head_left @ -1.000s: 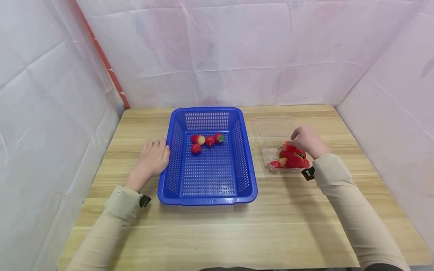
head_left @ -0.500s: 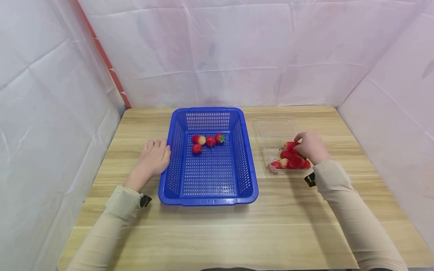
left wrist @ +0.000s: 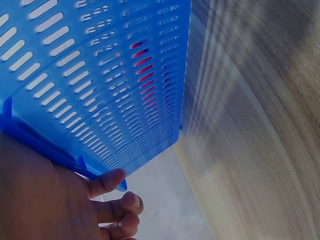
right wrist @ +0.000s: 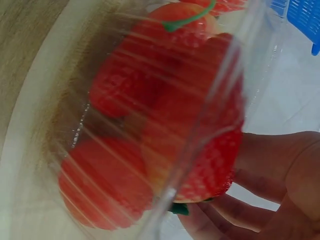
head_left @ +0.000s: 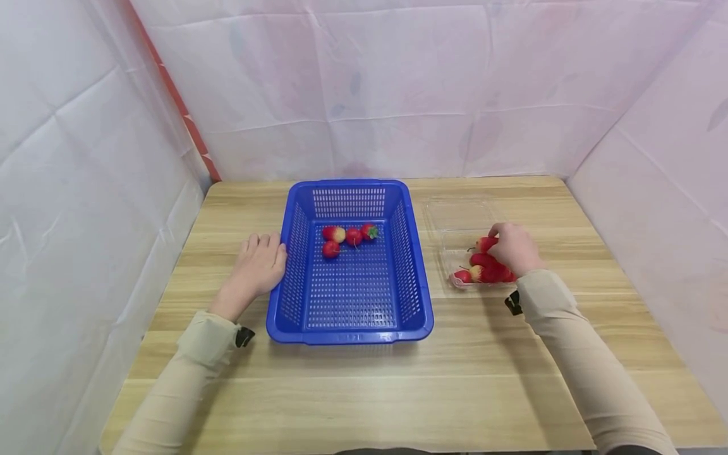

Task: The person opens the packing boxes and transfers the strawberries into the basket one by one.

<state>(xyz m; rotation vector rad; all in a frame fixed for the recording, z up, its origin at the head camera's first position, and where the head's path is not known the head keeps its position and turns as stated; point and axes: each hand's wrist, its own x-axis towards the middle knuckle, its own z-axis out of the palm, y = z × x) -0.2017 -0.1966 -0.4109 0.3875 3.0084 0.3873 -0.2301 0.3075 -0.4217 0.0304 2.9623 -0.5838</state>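
A blue perforated plastic basket [head_left: 352,338] stands on the table. My left hand [head_left: 258,265] holds its left rim, and in the left wrist view the fingers curl at the rim's outer side. Inside the basket lie several red fruits, among them a strawberry [head_left: 369,232] with green leaves. To the right is a clear plastic clamshell box [head_left: 449,259] holding several red fruits [head_left: 480,260]. My right hand [head_left: 516,248] reaches into it. In the right wrist view its thumb and fingers are around a large strawberry [right wrist: 212,167]; the fingertips are partly hidden behind it.
The box's clear lid [head_left: 459,213] lies folded back behind it. The wooden table [head_left: 352,404] has pale cloth walls [head_left: 398,88] at the back and on both sides.
My right hand has dipped lower into the clear box, toward the fruits at its near right. The left hand and the basket have stayed in place.
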